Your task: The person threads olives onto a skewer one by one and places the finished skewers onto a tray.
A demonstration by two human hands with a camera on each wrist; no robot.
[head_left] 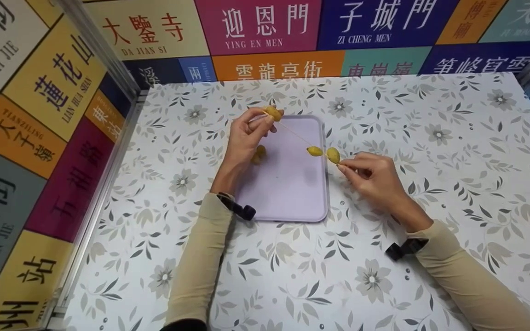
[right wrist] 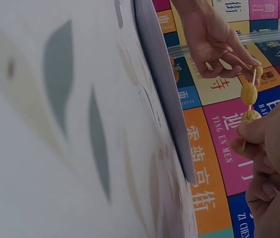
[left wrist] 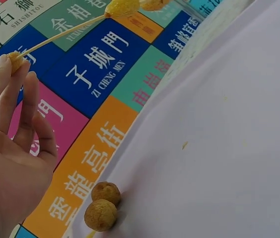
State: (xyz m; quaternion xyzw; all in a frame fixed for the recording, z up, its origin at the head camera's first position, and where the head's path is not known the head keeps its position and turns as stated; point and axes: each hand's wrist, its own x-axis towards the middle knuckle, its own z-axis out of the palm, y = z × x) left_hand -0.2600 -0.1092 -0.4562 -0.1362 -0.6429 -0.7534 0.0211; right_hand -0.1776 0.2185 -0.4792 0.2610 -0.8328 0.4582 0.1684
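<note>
My left hand (head_left: 249, 133) pinches a small golden-yellow ball (head_left: 272, 113) between thumb and fingers, above the far left part of the lilac tray (head_left: 292, 193). A thin wooden skewer (head_left: 295, 132) slants from that ball down to my right hand (head_left: 375, 179). Two more yellow balls (head_left: 333, 155) are threaded on the skewer near its right end. Thumb and fingertips of my right hand grip the stick just behind them, right of the tray. In the left wrist view, the skewer's far tip meets the pinched ball (left wrist: 17, 61).
Two loose golden-brown balls (left wrist: 101, 214) lie on the tray near its edge, partly hidden by my left wrist in the head view. A floral cloth (head_left: 371, 276) covers the table. Panels with large lettering (head_left: 269, 27) stand behind and at the left.
</note>
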